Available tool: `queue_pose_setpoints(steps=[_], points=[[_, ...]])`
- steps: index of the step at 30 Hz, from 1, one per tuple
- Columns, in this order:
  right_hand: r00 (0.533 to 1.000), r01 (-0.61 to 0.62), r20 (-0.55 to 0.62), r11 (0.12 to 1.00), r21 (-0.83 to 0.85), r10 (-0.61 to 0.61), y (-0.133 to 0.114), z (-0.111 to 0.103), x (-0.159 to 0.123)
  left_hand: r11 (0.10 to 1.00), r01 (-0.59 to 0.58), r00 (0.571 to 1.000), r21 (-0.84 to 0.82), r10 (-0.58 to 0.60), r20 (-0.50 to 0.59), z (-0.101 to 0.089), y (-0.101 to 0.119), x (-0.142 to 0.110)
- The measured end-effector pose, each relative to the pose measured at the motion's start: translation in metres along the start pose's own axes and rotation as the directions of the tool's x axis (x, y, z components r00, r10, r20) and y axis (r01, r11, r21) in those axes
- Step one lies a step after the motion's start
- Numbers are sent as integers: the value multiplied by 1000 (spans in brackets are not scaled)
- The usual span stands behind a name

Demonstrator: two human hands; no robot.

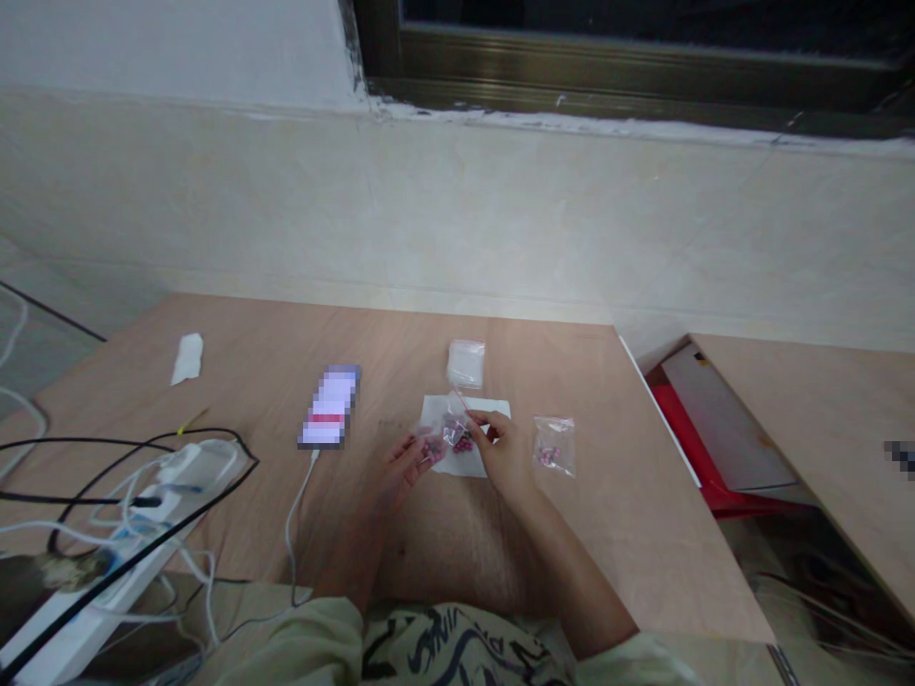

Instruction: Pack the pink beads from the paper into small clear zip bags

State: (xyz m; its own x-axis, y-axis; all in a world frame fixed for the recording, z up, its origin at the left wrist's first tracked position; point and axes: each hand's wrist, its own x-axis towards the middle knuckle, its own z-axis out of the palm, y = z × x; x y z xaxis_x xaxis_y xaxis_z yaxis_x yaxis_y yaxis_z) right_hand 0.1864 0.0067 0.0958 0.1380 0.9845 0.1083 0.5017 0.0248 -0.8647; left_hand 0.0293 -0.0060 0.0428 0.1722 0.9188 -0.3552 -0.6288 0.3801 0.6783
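Note:
My left hand is closed on the lower left side of a small clear zip bag, slightly blurred. With thumb and fingers pinched together, my right hand grips the right side of that bag near its reddish top strip. Small pink pieces show at the bag's lower part, too small to name. Beneath both hands lies a white sheet of paper, with small dark pink pieces in its middle; whether these lie on the paper or inside the bag I cannot tell. A second zip bag with pink pieces rests right of my right hand.
A stack of clear bags lies behind the paper. Left of my hands is a phone on a white charging cable. A power strip with tangled cables fills the left front. A white scrap lies farther back.

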Motion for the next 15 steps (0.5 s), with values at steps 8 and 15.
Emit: queue_pose_setpoints(steps=[8,15], points=[[997,-82,6,987,137,82,27,6,17,999,-28,999,35,26,45,-5,7,8],[994,-65,65,952,-300,88,57,10,39,1000,-15,1000,-19,15,13,-11,17,20]])
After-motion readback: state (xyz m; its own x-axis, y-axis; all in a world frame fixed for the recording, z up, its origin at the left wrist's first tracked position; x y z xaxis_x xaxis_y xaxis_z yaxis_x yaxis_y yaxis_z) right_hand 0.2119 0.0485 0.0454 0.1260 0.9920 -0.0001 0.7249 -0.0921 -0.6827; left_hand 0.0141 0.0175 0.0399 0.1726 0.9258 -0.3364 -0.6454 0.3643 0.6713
